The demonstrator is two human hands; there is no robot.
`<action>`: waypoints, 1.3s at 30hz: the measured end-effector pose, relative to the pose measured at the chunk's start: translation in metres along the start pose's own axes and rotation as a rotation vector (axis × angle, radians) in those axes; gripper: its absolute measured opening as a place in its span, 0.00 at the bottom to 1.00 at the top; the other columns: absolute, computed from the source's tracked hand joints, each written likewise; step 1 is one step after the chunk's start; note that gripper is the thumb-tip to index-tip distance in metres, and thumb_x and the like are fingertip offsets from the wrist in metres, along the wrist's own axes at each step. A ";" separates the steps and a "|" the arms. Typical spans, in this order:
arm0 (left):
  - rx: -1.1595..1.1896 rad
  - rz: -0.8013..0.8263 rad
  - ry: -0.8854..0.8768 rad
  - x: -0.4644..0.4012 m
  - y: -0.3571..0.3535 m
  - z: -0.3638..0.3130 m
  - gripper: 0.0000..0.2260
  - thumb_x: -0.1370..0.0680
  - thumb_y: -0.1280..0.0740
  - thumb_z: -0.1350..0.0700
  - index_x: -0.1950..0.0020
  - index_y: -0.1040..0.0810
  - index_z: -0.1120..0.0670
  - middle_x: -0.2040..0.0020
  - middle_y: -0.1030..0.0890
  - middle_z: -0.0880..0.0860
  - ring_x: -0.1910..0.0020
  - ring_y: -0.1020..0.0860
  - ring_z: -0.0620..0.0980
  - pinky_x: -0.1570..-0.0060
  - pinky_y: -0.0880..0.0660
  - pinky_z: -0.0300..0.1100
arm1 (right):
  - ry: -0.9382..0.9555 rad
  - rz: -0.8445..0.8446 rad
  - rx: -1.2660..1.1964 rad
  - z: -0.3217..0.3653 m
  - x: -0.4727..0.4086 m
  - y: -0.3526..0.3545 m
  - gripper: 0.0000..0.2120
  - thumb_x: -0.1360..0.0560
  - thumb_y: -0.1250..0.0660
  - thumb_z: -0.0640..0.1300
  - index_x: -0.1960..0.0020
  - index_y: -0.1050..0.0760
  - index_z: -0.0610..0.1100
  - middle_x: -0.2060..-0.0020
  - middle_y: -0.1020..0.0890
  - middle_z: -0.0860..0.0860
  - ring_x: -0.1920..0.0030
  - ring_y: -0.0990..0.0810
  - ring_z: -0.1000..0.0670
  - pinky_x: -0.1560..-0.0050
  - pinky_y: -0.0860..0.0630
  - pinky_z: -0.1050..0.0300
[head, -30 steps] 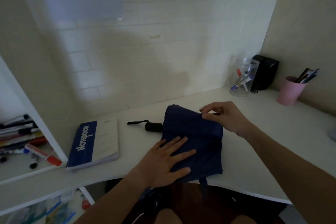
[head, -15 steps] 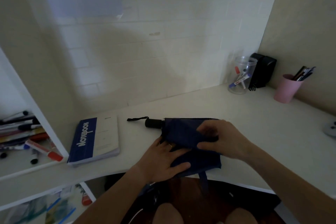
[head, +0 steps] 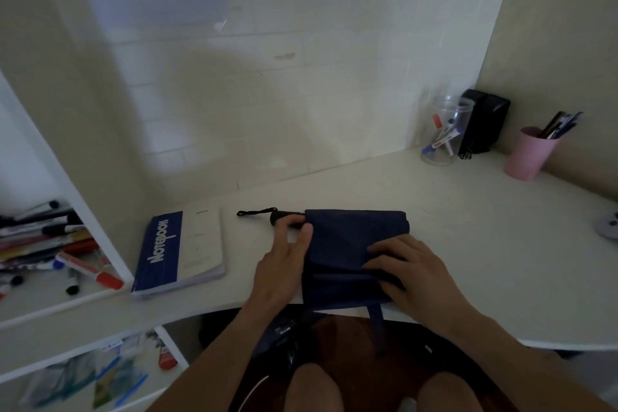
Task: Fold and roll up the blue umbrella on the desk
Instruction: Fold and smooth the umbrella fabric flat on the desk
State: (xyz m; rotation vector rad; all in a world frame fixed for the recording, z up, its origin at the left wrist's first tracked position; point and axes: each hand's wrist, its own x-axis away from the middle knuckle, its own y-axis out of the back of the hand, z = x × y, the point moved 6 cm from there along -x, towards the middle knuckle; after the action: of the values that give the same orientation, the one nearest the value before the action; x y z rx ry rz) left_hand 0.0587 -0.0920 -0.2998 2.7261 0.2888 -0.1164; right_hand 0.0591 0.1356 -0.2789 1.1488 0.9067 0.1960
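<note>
White desk [head: 468, 244], smooth and matte, curved at the front edge, under a pale tiled wall. Near the front edge, between both arms, lies the blue umbrella [head: 347, 244]: thin dark cloth, flattened into a rough rectangle with soft creases, black handle [head: 284, 219] with a cord loop pointing left. Folded flat already, as it seems; not yet rolled into a tight cylinder, and the strap [head: 376, 318] hangs loose over the edge, not fastened. Left hand [head: 284, 264] at the handle end, fingers narrow, thumb and forefinger touching handle and cloth border; real grip or only touch, cannot tell. Right hand [head: 408, 271] flat on the cloth, fingers spread, pressing a fold down. Beside, a blue and white notebook [head: 180, 251], soft-covered; farther right a clear jar [head: 444, 134] and a pink cup [head: 531, 154] with pens.
</note>
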 end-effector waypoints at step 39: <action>-0.748 0.501 -0.569 0.004 -0.033 -0.016 0.27 0.17 0.42 0.54 0.18 0.42 0.46 0.27 0.27 0.51 0.33 0.27 0.50 0.28 0.33 0.43 | -0.442 -0.190 -0.294 -0.070 -0.126 0.049 0.09 0.23 0.33 0.53 0.53 0.17 0.49 0.59 0.15 0.53 0.57 0.18 0.51 0.55 0.21 0.54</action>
State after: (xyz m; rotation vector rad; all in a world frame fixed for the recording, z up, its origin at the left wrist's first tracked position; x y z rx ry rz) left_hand 0.0564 -0.0549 -0.2986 1.8469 -0.4311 -0.5102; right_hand -0.0563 0.1345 -0.1803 0.7828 0.5655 -0.0789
